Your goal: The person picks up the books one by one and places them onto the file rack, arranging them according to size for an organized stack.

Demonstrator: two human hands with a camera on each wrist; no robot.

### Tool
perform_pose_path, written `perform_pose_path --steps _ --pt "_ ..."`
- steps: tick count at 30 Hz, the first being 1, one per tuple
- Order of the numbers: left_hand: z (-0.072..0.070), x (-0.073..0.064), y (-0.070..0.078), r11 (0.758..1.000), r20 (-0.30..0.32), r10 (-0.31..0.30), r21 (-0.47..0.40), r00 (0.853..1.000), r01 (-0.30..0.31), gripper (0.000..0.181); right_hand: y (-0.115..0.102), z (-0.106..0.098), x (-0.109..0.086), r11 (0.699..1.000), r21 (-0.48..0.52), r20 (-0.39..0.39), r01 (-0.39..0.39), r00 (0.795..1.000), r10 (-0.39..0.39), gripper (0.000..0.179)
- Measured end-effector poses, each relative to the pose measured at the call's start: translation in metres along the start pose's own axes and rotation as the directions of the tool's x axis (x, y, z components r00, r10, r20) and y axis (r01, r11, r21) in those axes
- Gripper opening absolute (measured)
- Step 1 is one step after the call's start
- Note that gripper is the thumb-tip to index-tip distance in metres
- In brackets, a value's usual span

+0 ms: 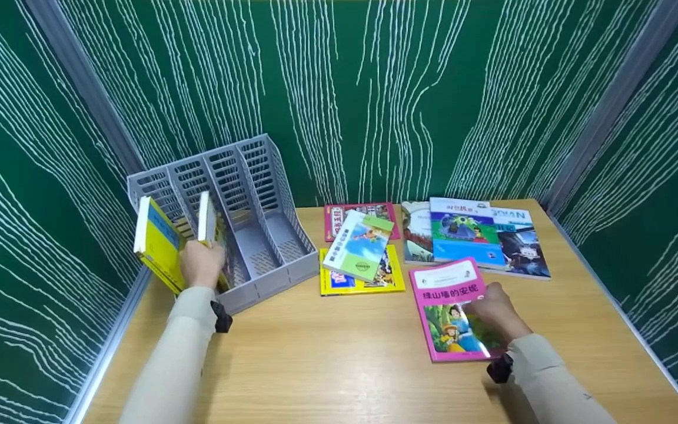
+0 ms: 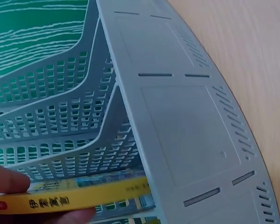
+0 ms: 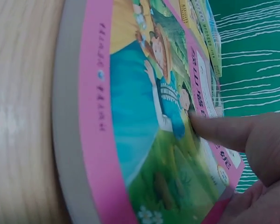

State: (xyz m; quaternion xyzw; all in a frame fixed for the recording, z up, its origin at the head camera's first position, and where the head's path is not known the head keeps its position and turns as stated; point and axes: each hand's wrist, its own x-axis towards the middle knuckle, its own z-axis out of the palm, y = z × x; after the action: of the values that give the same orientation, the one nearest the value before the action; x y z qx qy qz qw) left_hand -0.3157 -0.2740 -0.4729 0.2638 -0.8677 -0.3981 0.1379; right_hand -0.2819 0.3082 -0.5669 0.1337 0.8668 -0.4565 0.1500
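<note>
Yellow-and-blue book (image 1: 162,247) is leaning in the far-left slot, just left of the left grip. Book with a yellow spine (image 2: 102,195), black Chinese lettering and white page edges is standing in the second slot from the left. Left hand (image 1: 202,263) is pinching it, thumb on one cover, fingers on the other, gap only book-thick. Grey plastic four-slot file rack (image 1: 271,281) is surrounding that grip and extending right of it. Between the two grips, a green-and-white book (image 1: 359,244) is overlapping a yellow-bordered book (image 1: 395,287) and a pink-bordered book (image 1: 334,215). Pink paperback 绿山墙的安妮 (image 1: 448,294), white title band, two illustrated figures, is tilting over the wooden table (image 1: 327,365). Right hand (image 1: 501,309) is grasping its right edge, thumb pressing the cover, fingers partly hidden. Beyond that grip, a blue-and-white book (image 1: 462,232) is overlapping two others.
</note>
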Motion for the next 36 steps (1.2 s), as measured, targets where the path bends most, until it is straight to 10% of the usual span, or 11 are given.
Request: perform_pose_path --steps 12,30,36 --pt "-0.005 0.006 -0.016 0.993 -0.031 -0.029 -0.118 0.999 0.025 0.053 -0.005 -0.006 -0.005 0.999 0.018 -0.04 -0.034 0.999 0.035 0.062" --pt "-0.039 -0.02 0.01 0.96 -0.177 0.167 -0.197 0.97 -0.202 0.062 -0.022 -0.019 -0.014 0.998 0.066 -0.185 0.023 0.983 -0.01 0.074" --pt "-0.045 -0.026 0.019 0.94 -0.224 0.274 -0.142 0.935 -0.31 0.056 -0.035 -0.019 -0.023 0.992 0.12 -0.225 0.045 0.974 -0.017 0.07"
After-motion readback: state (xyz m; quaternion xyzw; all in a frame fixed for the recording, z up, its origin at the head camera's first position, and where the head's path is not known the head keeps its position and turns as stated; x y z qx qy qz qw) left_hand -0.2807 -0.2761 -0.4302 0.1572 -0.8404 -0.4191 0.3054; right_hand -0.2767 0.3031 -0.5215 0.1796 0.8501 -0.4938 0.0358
